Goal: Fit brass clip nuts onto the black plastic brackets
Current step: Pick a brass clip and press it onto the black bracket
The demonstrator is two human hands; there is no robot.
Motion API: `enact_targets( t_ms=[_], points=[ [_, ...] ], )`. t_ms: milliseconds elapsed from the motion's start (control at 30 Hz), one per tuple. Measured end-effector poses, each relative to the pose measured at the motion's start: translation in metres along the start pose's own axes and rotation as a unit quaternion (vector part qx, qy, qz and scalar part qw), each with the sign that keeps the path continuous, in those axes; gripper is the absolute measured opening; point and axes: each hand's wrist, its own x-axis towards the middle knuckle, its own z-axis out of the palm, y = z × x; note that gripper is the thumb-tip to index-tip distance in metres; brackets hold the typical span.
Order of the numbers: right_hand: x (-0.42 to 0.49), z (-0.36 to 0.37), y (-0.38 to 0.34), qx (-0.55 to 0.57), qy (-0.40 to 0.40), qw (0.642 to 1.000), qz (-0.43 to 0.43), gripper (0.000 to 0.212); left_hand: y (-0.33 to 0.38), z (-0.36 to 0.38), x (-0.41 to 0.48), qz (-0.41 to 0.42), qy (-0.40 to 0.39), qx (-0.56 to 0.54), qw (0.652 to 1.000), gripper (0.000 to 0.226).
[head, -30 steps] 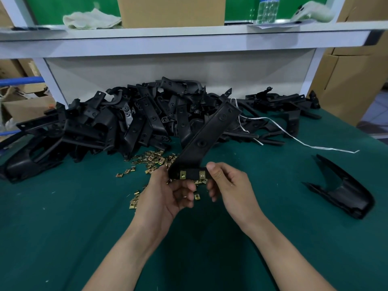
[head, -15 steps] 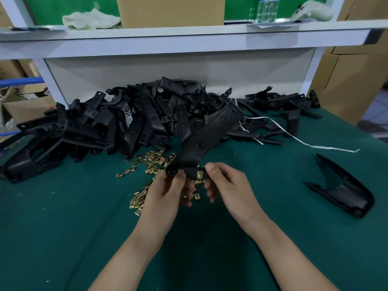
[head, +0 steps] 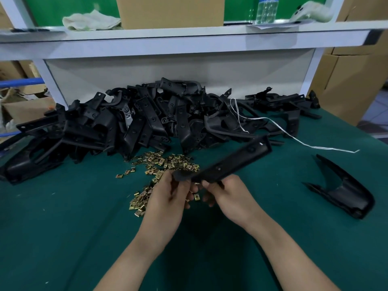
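Your left hand (head: 168, 198) and right hand (head: 228, 198) both grip the bracket (head: 231, 162) at mid-frame. It now swings lower and rightward, fitted clip nuts turned from view, so it is probably finished.

L hand (head: 168, 198), R hand (head: 231, 198) bare; both forearms (head: 134, 255) bare to frame btm edge

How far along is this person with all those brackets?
Barely started, it seems. Done: perhaps the one black part lying apart on the right, though no nuts show on it. In hand: left hand and right hand grip one bracket. Left: a large pile of brackets and a heap of loose brass clip nuts.
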Motion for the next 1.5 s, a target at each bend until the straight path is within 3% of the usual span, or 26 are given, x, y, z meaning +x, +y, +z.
enact_targets(
  t_ms=[100,167,267,400,467,500,567,700,867,1033,1233,1367,1500],
  points=[
    [-0.001,0.002,0.003,-0.024,0.033,0.999,-0.028,0.052,-0.002,0.001,-0.001,0.004,-0.017,0.01,1.0,0.016],
    [-0.002,0.001,0.006,-0.046,0.052,0.996,-0.051,0.054,-0.002,0.002,0.001,-0.043,-0.02,-0.062,0.997,0.023],
    [-0.003,0.001,0.006,-0.074,0.09,0.99,-0.074,0.05,0.003,0.0,0.005,-0.159,-0.028,-0.282,0.946,0.032],
    [-0.001,-0.002,0.001,-0.141,0.143,0.972,-0.119,0.042,0.006,-0.009,0.012,-0.226,-0.09,-0.371,0.896,0.037],
    [-0.002,-0.003,0.002,-0.175,0.157,0.962,-0.142,0.04,0.005,-0.009,0.012,-0.225,-0.083,-0.329,0.914,0.042],
    [-0.002,-0.003,0.002,-0.178,0.157,0.961,-0.144,0.041,0.005,-0.008,0.011,-0.203,-0.069,-0.285,0.934,0.033],
    [-0.003,-0.001,0.003,-0.161,0.139,0.966,-0.144,0.043,0.004,-0.005,0.006,-0.143,-0.03,-0.198,0.969,0.015],
    [-0.005,0.0,-0.002,-0.1,0.099,0.982,-0.122,0.044,0.003,-0.006,0.002,-0.025,-0.021,-0.082,0.996,0.017],
    [-0.008,0.004,-0.006,-0.073,0.077,0.989,-0.102,0.036,0.002,-0.008,0.001,0.065,-0.034,0.041,0.996,0.041],
    [-0.009,0.003,-0.007,-0.084,0.079,0.985,-0.128,0.036,-0.002,-0.009,0.001,0.093,-0.013,0.068,0.993,0.052],
    [-0.011,0.004,-0.008,-0.132,0.08,0.976,-0.151,0.04,-0.005,-0.012,0.002,0.15,-0.003,0.178,0.973,0.028],
    [-0.01,0.005,-0.006,-0.163,0.112,0.97,-0.14,0.036,-0.008,-0.011,0.002,0.131,0.019,0.199,0.971,0.037],
    [-0.01,0.007,-0.006,-0.171,0.138,0.965,-0.141,0.032,-0.009,-0.01,0.001,0.134,0.023,0.21,0.968,0.031]
  ],
)
